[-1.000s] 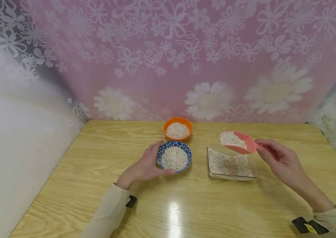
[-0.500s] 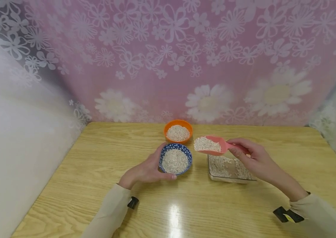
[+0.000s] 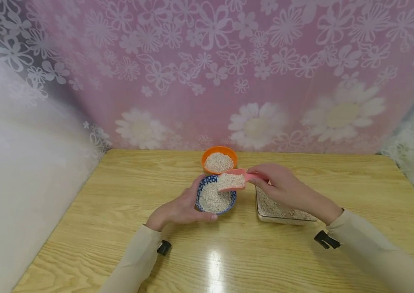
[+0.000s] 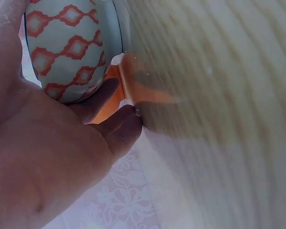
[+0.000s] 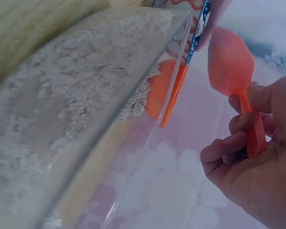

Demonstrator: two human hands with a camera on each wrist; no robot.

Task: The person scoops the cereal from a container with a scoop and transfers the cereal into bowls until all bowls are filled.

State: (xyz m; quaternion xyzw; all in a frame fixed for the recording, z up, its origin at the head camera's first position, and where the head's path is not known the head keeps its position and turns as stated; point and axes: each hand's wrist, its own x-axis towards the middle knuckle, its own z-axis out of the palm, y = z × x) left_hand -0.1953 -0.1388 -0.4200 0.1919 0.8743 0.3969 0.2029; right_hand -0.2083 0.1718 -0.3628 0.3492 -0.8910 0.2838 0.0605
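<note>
My right hand (image 3: 280, 185) grips the handle of a pink scoop (image 3: 239, 186) heaped with pale flakes that look like oats. The scoop hangs over the right part of a blue-patterned bowl (image 3: 200, 199), which holds more of the flakes. In the right wrist view, fingers curl round the handle of the scoop (image 5: 231, 64). My left hand (image 3: 182, 209) holds the bowl from its left side, thumb along the near rim. The left wrist view shows the bowl's outside (image 4: 69, 47), white with orange-red diamonds, above the palm.
An orange bowl (image 3: 204, 163) with flakes stands just behind the blue-patterned one. Right of them, under my right forearm, sits a clear rectangular container (image 3: 283, 221) partly filled with flakes. A floral curtain (image 3: 177, 101) hangs behind the wooden table (image 3: 137, 175).
My right hand has carried the loaded scoop leftward from above the clear container to over the blue-patterned bowl. The left hand keeps its hold on that bowl.
</note>
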